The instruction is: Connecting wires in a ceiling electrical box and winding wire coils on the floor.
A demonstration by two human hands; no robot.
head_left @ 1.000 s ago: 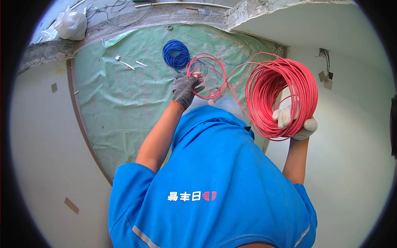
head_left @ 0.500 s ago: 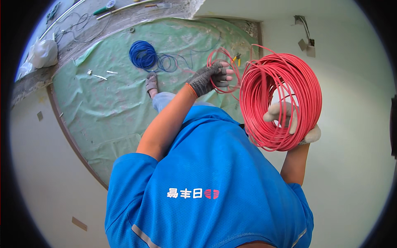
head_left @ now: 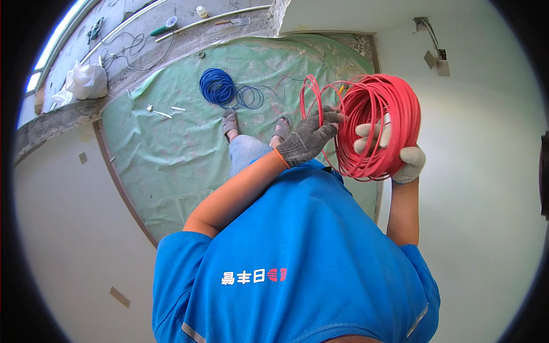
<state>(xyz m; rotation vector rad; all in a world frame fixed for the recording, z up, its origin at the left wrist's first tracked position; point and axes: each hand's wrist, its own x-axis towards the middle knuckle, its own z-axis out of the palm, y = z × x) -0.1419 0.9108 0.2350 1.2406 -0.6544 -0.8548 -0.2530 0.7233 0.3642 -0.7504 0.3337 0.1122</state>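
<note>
My right hand (head_left: pixel 409 163), in a white knit glove, grips a thick coil of red wire (head_left: pixel 400 103), its fingers hooked through the middle and thumb on the outside. My left hand (head_left: pixel 309 140), in a dark grey glove with bare fingertips, is closed around loose loops of red wire (head_left: pixel 306 91) at the coil's left side, close to the right hand's fingers. A coil of blue wire (head_left: pixel 216 87) with looser turns lies beyond my feet (head_left: pixel 230 123) on the floor. A small yellow thing behind the red loops is mostly hidden.
A creased green sheet (head_left: pixel 160 177) covers the floor. Along the far ledge lie a white bag (head_left: pixel 88 80), long pipes (head_left: pixel 209 20), cables and a green-handled tool (head_left: pixel 163 28). Pale walls (head_left: pixel 57 217) flank me, the right one with wires and boxes (head_left: pixel 434 51) hanging from it.
My left hand has moved rightward, against the red coil, and lower than a second ago. The coil has shifted left and up from half a second ago. Both feet now show.
</note>
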